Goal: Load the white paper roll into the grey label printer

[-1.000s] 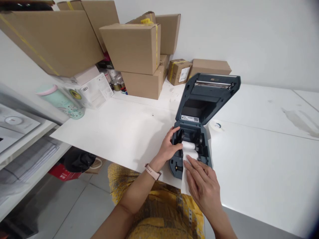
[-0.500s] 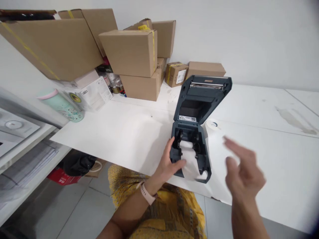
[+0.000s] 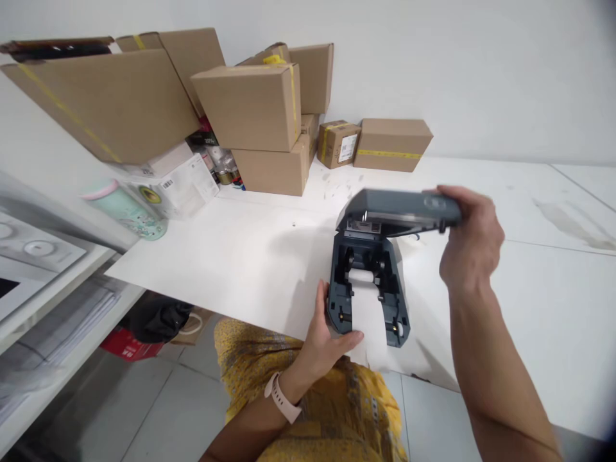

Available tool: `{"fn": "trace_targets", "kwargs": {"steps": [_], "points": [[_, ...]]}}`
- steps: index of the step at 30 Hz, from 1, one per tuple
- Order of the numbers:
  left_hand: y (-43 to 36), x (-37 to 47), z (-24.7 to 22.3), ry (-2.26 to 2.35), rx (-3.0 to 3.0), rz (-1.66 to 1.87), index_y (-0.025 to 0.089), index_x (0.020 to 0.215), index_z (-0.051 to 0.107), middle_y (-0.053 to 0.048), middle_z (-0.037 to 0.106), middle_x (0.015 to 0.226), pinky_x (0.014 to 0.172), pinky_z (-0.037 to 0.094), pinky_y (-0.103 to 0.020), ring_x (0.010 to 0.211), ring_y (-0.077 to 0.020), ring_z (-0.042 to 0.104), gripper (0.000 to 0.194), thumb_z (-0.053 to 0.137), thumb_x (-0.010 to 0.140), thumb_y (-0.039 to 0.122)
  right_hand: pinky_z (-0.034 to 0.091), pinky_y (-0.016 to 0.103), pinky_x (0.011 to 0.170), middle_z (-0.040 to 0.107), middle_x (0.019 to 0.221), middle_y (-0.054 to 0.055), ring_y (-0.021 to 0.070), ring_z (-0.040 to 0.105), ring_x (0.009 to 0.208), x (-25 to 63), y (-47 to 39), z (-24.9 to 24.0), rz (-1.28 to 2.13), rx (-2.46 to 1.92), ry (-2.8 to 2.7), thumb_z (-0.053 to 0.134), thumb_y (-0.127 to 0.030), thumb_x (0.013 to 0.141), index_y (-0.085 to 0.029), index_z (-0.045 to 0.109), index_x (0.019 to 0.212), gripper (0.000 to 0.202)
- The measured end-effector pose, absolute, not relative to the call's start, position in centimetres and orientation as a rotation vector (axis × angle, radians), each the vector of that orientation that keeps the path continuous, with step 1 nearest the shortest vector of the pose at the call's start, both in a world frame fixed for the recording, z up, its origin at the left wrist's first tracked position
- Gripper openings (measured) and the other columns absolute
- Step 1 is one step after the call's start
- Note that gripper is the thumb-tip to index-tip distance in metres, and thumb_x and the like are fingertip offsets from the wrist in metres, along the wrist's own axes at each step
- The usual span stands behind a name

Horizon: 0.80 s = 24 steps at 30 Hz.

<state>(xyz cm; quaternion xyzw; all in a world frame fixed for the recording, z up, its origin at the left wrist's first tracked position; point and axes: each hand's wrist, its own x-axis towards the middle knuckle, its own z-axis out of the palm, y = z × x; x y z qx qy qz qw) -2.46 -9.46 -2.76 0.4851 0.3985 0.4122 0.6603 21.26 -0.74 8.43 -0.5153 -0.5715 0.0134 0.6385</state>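
Observation:
A dark grey label printer point(image 3: 339, 294) stands on the white table with its inside exposed. From a small white roll point(image 3: 360, 276) held in its bay, a strip of label paper point(image 3: 368, 316) runs forward over the front edge. My left hand point(image 3: 325, 346) grips the printer's near left corner, fingers along the side and thumb over the paper's left edge. My right hand point(image 3: 474, 240) has hold of the front end of the hinged lid point(image 3: 404, 204), which is tilted partway down over the bay. The lid hides most of a roll point(image 3: 414, 237) behind it.
Cardboard boxes point(image 3: 248, 109) are stacked at the back left, and smaller cartons point(image 3: 393, 144) sit along the wall. A mint tumbler point(image 3: 126, 208) leans by a white box point(image 3: 178, 186). White shelving point(image 3: 58, 269) stands at the left. The table's front edge runs just before my lap.
My right hand has moved from beside the printer to the lid, which has swung down from upright. The paper strip now lies flatter and hangs over the front; my left hand has shifted slightly lower.

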Motion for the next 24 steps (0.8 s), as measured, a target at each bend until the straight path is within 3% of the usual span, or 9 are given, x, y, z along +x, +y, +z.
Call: {"fn": "trace_targets", "kwargs": {"steps": [4,8,11,14,17,19,24], "points": [[-9.6,-2.8,-3.2,0.93,1.161,0.907,0.032,0.164,-0.005,-0.013,0.01,0.174,0.131,0.015,-0.048,0.159,-0.0316,0.017,0.127,0.086,0.076,0.045,0.046,0.053,0.109,0.067,0.139,0.006,0.0284,0.059,0.131,19.0,-7.8,4.8,0.026,-1.164,-1.551,0.028,-0.033,0.107,-0.028,0.066,0.134,0.047],[-9.7,-3.2,-3.6,0.876,1.179,0.9,0.033,0.162,-0.016,-0.015,0.015,0.172,0.13,0.016,-0.051,0.159,-0.0318,0.018,0.141,0.09,0.071,0.049,0.042,0.061,0.114,0.06,0.149,0.006,0.0331,0.052,0.14,18.4,-11.0,1.8,0.054,-1.187,-1.659,0.042,-0.027,0.102,-0.029,0.063,0.14,0.043],[-9.8,-3.6,-3.9,0.791,1.173,0.906,0.032,0.161,-0.02,-0.016,0.01,0.173,0.129,0.016,-0.052,0.16,-0.0318,0.015,0.143,0.087,0.07,0.058,0.038,0.064,0.116,0.056,0.152,0.006,0.0347,0.046,0.146,17.8,-12.3,-0.1,0.157,-1.26,-1.588,0.05,-0.025,0.1,-0.031,0.069,0.131,0.037],[-9.7,-3.7,-4.0,0.731,1.127,0.961,0.03,0.163,-0.014,-0.014,0.004,0.174,0.13,0.017,-0.048,0.161,-0.0298,0.012,0.127,0.073,0.079,0.069,0.036,0.061,0.119,0.048,0.159,0.004,0.0327,0.04,0.15,16.3,-13.4,-1.8,0.322,-1.3,-1.342,0.056,-0.026,0.099,-0.033,0.069,0.13,0.035],[-9.4,-3.3,-3.3,0.754,1.056,0.985,0.029,0.164,-0.009,-0.013,0.007,0.174,0.13,0.02,-0.046,0.16,-0.0294,0.014,0.117,0.063,0.084,0.075,0.042,0.057,0.116,0.041,0.164,0.007,0.0311,0.039,0.151,15.1,-14.0,-3.3,0.54,-1.351,-1.013,0.059,-0.033,0.098,-0.035,0.048,0.152,0.055],[-9.2,-2.8,-2.5,0.823,1.024,0.965,0.029,0.165,-0.003,-0.012,0.007,0.174,0.13,0.021,-0.046,0.16,-0.0301,0.013,0.113,0.064,0.085,0.072,0.049,0.054,0.109,0.043,0.163,0.011,0.0319,0.044,0.148,15.0,-14.2,-4.1,0.681,-1.38,-0.875,0.06,-0.04,0.097,-0.033,0.036,0.158,0.066],[-9.0,-1.8,-1.1,0.89,0.983,0.893,0.025,0.164,0.011,-0.013,0.019,0.172,0.128,0.027,-0.048,0.157,-0.0331,0.023,0.107,0.075,0.084,0.056,0.052,0.049,0.103,0.05,0.156,0.012,0.0316,0.053,0.138,16.0,-14.0,-5.2,0.788,-1.363,-0.956,0.055,-0.054,0.097,-0.027,0.039,0.157,0.068]]}}
